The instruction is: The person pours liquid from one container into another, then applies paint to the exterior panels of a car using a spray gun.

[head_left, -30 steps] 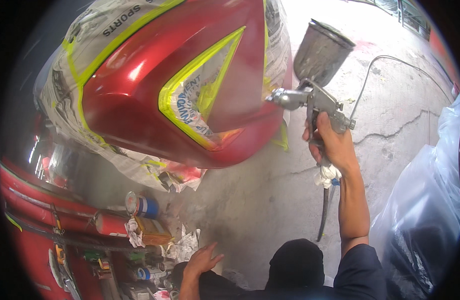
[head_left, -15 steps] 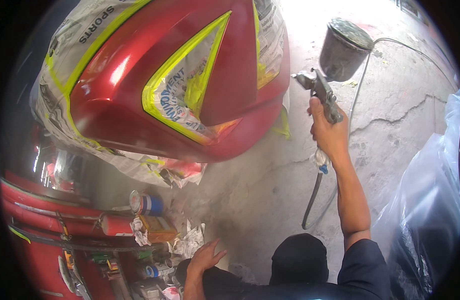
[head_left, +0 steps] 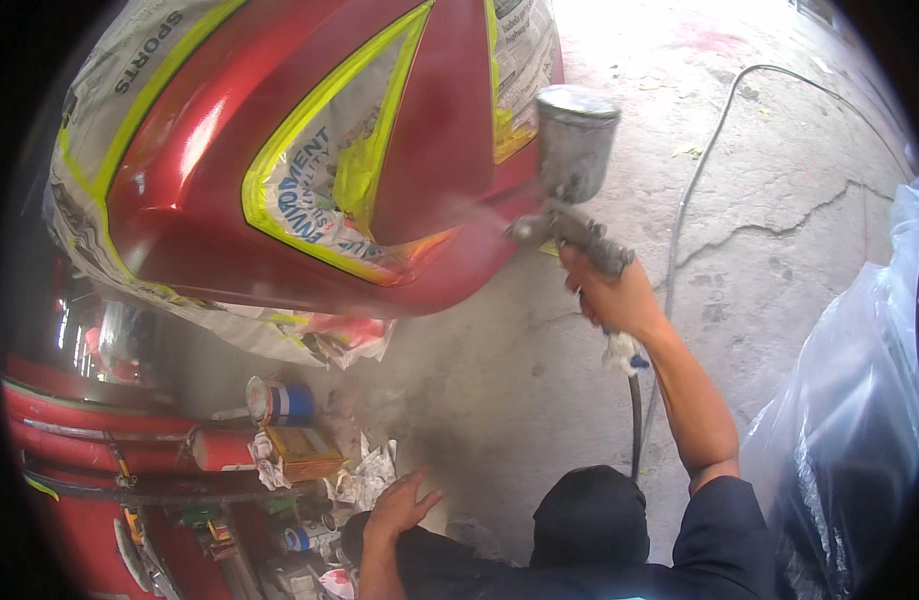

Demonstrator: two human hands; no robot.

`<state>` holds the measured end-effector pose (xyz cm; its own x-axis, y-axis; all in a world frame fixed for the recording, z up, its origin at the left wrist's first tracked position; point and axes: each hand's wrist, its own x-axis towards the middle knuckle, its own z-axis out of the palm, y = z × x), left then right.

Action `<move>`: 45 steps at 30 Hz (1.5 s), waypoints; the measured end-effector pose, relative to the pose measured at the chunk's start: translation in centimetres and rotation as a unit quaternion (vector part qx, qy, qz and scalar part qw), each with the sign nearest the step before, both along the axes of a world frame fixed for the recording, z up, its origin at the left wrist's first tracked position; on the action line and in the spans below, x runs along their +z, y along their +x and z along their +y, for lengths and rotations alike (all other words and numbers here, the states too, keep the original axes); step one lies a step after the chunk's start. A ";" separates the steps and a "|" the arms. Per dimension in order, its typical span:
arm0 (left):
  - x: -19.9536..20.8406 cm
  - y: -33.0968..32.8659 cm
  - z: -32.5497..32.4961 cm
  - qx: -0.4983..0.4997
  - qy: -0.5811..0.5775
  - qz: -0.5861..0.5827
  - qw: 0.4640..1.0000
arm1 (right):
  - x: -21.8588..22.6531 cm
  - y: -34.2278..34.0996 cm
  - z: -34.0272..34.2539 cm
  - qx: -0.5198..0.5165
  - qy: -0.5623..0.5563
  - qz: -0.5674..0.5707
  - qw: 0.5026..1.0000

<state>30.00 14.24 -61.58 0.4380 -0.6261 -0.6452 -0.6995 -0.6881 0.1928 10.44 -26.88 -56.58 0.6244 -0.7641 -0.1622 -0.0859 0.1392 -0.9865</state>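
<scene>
My right hand [head_left: 614,295] is closed round the handle of a metal spray gun [head_left: 579,238], whose silver paint cup [head_left: 577,145] stands nearly upright above it. The gun's nozzle faces left, toward the lower right edge of a glossy red car bumper [head_left: 449,165], apart from it. A faint pale mist hangs between them. Newspaper [head_left: 324,190] edged with yellow-green tape masks the bumper's triangular opening. An air hose [head_left: 634,420] hangs from the gun's handle, with a white rag [head_left: 620,352] tied there. My left hand [head_left: 404,505], fingers apart and holding nothing, is low beside dark cloth.
At the lower left, a blue-banded can [head_left: 294,402], a wooden box [head_left: 304,455] and crumpled paper [head_left: 369,475] lie beside red body panels [head_left: 89,520]. Clear plastic sheeting [head_left: 829,400] drapes something dark on the right. The hose [head_left: 679,230] crosses the cracked concrete floor [head_left: 769,300].
My right hand has brought the spray gun left and lower, closer to the bumper, and the cup stands more upright. Mist now shows at the nozzle. My left hand has barely moved.
</scene>
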 end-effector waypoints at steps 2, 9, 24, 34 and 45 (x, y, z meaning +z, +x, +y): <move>0.1 -0.1 -0.1 -0.003 -0.015 -0.007 1.000 | -0.6 0.0 -2.1 -0.096 -0.041 0.033 0.994; 0.9 0.1 0.8 0.017 0.014 -0.018 1.000 | -4.9 -0.2 -12.9 -0.226 -0.240 0.094 0.939; -0.4 0.3 1.3 0.012 0.040 -0.016 0.999 | -10.4 -3.5 -3.2 -0.230 -0.009 0.104 0.968; 0.7 -1.2 -0.1 -0.017 0.035 -0.026 0.999 | -9.5 -1.8 7.8 -0.036 0.016 -0.044 0.998; 0.7 -1.6 1.4 -0.016 0.036 -0.048 0.998 | -13.6 -4.0 11.1 -0.001 -0.057 -0.136 0.989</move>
<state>28.44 15.66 -60.89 0.4811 -0.5943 -0.6445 -0.7341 -0.6750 0.0744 6.47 -15.81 -70.19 0.6319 -0.7687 0.0988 0.1849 0.0258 -0.9824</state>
